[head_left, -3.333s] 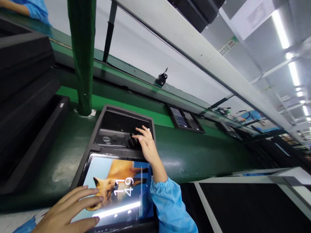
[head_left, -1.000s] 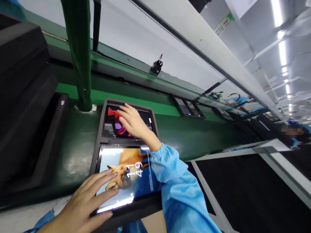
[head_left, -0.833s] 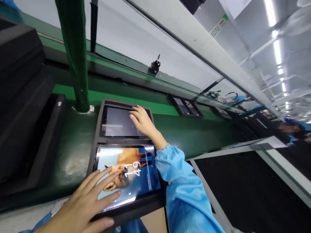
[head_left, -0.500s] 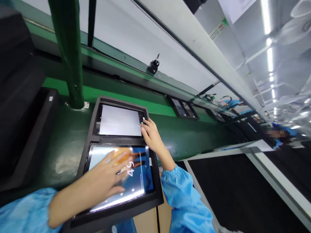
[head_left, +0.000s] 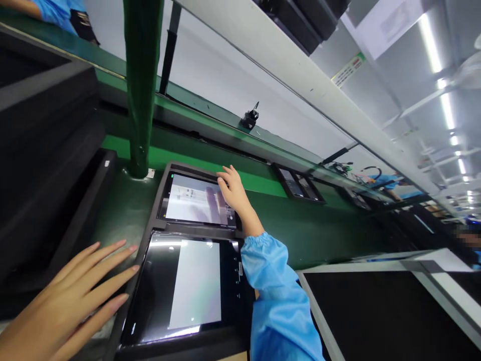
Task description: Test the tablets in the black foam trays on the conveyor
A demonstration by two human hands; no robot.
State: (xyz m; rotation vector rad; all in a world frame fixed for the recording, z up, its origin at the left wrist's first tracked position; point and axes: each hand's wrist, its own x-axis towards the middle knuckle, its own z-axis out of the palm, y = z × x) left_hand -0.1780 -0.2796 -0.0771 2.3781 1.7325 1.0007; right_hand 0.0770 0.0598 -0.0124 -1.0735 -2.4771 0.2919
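Note:
Two tablets lie side by side in a black foam tray (head_left: 156, 220) on the green bench. The near tablet (head_left: 195, 286) shows a pale rectangle on a dark screen. On the far tablet (head_left: 191, 200) there is a bright, camera-like picture with blurred finger shapes. My left hand (head_left: 82, 296) is spread, holding nothing, beside the near tablet's left edge. Above the right end of the far tablet hovers my right hand (head_left: 232, 188), its fingers stretched out and nothing in them; whether a fingertip touches the glass I cannot tell.
Stacked black foam trays (head_left: 56, 130) stand at the left beside a green post (head_left: 141, 100). Another tray with devices (head_left: 298, 183) lies farther along the bench. A small black object (head_left: 250, 118) sits on the rear ledge. A black conveyor-like surface (head_left: 391, 311) runs at the right.
My left hand has moved left off the near tablet, whose picture changed from a colourful screen to a pale rectangle. My right hand has risen slightly; the far screen now shows finger shapes.

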